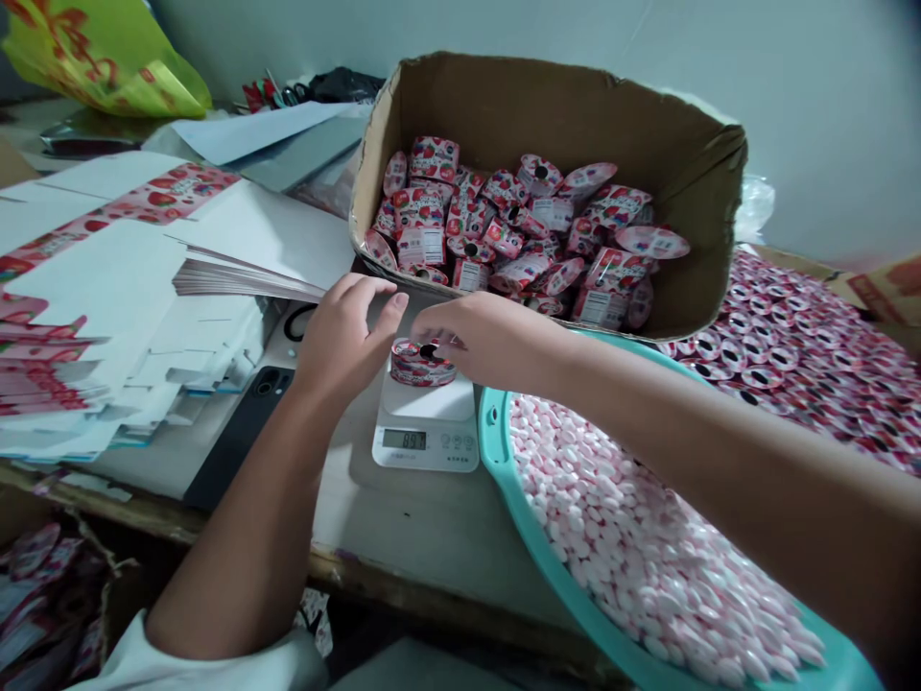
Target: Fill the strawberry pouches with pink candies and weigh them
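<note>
A small round strawberry-printed candy container [421, 365] sits on a white digital kitchen scale [427, 422] whose display shows digits. My right hand [484, 336] reaches over it, fingers pinched at the hole in its top, perhaps on a candy too small to make out. My left hand [346, 331] hovers just left of the container with fingers curled loosely, empty. A teal basin [532, 547] full of small pink and white candies lies under my right forearm.
A cardboard box [691, 154] behind the scale holds several filled strawberry containers. Flat lids cover the table at right [806, 355]. Stacks of flat printed cartons [136, 288] lie at left, with a dark phone [241, 432] beside the scale. The table's front edge [374, 576] is worn.
</note>
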Available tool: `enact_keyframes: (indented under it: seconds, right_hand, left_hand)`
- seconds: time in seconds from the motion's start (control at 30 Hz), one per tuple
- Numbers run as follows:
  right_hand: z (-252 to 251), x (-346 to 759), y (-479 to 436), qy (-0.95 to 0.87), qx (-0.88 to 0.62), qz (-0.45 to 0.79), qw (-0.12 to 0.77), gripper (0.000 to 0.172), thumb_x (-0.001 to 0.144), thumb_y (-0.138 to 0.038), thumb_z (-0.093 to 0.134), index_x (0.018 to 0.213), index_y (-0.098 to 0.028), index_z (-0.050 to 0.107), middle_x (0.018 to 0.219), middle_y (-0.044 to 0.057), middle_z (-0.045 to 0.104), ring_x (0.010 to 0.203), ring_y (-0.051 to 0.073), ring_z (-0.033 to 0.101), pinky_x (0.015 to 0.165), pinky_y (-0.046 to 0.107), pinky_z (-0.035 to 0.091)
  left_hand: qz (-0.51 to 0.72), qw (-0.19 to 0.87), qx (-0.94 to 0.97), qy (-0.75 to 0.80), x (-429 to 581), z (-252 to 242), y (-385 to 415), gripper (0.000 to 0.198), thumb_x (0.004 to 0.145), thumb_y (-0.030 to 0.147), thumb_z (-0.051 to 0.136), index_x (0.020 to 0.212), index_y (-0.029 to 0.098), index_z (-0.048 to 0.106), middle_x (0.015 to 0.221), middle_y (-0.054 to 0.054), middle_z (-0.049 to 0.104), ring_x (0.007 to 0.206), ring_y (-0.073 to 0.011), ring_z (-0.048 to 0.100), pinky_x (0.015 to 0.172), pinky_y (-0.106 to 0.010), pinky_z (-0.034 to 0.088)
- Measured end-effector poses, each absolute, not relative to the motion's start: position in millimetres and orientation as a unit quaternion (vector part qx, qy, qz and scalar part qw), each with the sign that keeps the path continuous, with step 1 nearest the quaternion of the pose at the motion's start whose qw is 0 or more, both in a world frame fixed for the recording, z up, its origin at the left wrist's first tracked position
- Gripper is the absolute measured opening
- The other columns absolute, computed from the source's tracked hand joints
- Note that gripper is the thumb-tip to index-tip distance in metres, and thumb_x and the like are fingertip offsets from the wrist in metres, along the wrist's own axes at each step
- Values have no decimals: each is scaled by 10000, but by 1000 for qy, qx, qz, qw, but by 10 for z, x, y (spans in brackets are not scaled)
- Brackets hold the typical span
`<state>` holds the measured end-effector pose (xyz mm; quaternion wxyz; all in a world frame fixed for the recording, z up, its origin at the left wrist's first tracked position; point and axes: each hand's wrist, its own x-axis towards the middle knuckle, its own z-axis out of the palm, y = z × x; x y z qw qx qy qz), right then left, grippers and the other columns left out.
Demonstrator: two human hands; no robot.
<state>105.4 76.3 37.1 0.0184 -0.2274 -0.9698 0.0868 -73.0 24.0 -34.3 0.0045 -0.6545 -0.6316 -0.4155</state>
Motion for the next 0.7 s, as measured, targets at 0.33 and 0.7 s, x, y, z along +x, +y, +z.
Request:
enact_keyframes:
  seconds: [0.33,0.7]
  right_hand:
    - [588,2167,166,-952,-300,-50,31,408,869,-197,455,1226,-314,615,1244,92,694,1025,330,696,761,485,570]
    - [188,2444,-13,-929,-308,204,-11,287,887,-153,541,1054,-332,691,1173,46,705,1083,236,665,895,410,572]
  left_hand:
    - [-424,4,-638,-643,-729,-273,180,308,995,483,437,1035,273,659,1098,-61,693,1096,-242,620,998,-385,484]
    - [-424,7,-630,-651,-685,-308,196,307,987,498,447,1021,275,656,1089,-55,705,1084,-239,626,993,-388,494]
